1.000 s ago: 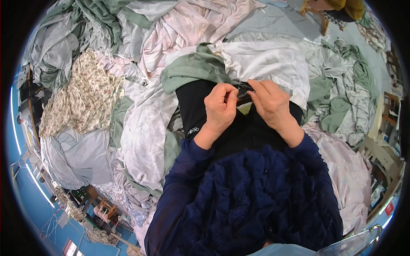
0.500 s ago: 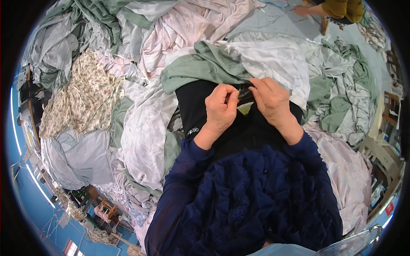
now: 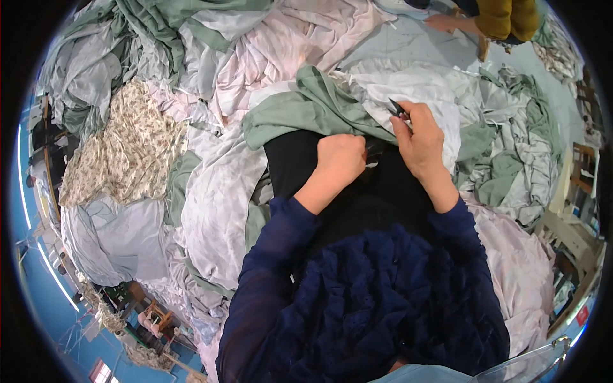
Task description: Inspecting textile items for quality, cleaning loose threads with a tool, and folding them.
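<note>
Over my lap in dark trousers, my left hand (image 3: pixel 341 156) is closed in a fist, knuckles up; what it holds, if anything, is hidden. A little farther right, my right hand (image 3: pixel 421 137) grips small dark thread snips (image 3: pixel 398 107) between thumb and fingers, the pointed tip sticking out to the upper left. Just beyond both hands, the green cloth (image 3: pixel 313 102) lies folded across my knees. White patterned fabric (image 3: pixel 377 83) spreads out behind it, under the snips. The two hands are apart.
Heaps of cloth surround me: floral fabric (image 3: pixel 128 147) and pale grey fabric (image 3: pixel 121 236) at left, pink fabric (image 3: pixel 287 45) beyond, and more pink fabric (image 3: pixel 517 268) at right. Another person's mustard sleeve (image 3: pixel 511 19) shows at the far right, near grey floor (image 3: pixel 421 41).
My right hand has lifted to the right, away from my left, and the snips now show in it. My left hand has turned knuckles up and moved slightly nearer me.
</note>
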A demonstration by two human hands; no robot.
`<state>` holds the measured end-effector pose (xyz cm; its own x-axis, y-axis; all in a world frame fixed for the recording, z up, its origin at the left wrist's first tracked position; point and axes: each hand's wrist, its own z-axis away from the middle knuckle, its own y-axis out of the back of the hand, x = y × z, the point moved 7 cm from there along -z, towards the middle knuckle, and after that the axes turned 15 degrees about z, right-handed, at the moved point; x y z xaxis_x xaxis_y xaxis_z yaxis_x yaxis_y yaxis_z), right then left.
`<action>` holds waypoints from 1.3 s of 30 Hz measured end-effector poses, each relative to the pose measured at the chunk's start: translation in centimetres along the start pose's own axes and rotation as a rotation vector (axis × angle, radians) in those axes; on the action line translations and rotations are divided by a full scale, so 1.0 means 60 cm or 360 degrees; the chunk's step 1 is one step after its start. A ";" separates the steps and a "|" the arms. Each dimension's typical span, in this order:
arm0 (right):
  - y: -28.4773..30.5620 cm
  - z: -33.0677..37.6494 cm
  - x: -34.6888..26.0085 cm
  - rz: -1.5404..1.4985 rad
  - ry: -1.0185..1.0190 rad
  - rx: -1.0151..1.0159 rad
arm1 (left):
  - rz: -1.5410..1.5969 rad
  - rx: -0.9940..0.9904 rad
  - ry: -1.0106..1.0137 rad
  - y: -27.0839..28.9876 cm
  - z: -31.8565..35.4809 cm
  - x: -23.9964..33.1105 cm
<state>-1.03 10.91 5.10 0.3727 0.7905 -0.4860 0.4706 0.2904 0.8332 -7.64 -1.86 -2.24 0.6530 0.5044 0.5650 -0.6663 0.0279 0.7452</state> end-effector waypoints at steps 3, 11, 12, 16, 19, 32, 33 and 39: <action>-0.001 -0.022 0.010 0.0010 -0.0092 -0.0057 | 0.0481 0.0617 0.0113 0.070 0.000 -0.014; 0.001 0.015 0.010 0.0490 0.0062 -0.0252 | 0.1636 0.0518 0.0830 0.074 -0.156 -0.136; 0.005 0.020 0.013 0.0491 0.0037 -0.0279 | 0.1613 0.0434 0.0924 0.060 -0.168 -0.147; 0.003 0.041 0.032 0.0490 0.0000 -0.0212 | 0.2052 0.0514 0.1025 0.014 -0.190 -0.184; 0.010 0.054 0.052 0.0426 -0.0013 -0.0152 | 0.2451 0.0597 0.1028 0.007 -0.175 -0.173; 0.051 0.097 0.040 0.0224 0.0255 -0.0094 | 0.3533 0.0371 0.0980 -0.010 -0.125 -0.145; 0.057 0.103 0.041 0.0232 0.0250 -0.0092 | 0.3518 0.0270 0.1002 -0.008 -0.123 -0.132; 0.094 0.146 0.017 0.0228 0.0418 -0.0149 | 0.3124 0.0214 0.1028 -0.035 -0.140 -0.152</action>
<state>8.99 8.65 6.97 0.2050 0.9357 -0.2871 0.3479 0.2045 0.9150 -15.23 0.76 -11.92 -0.9490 -0.0567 0.3102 -0.1222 -0.8406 -0.5277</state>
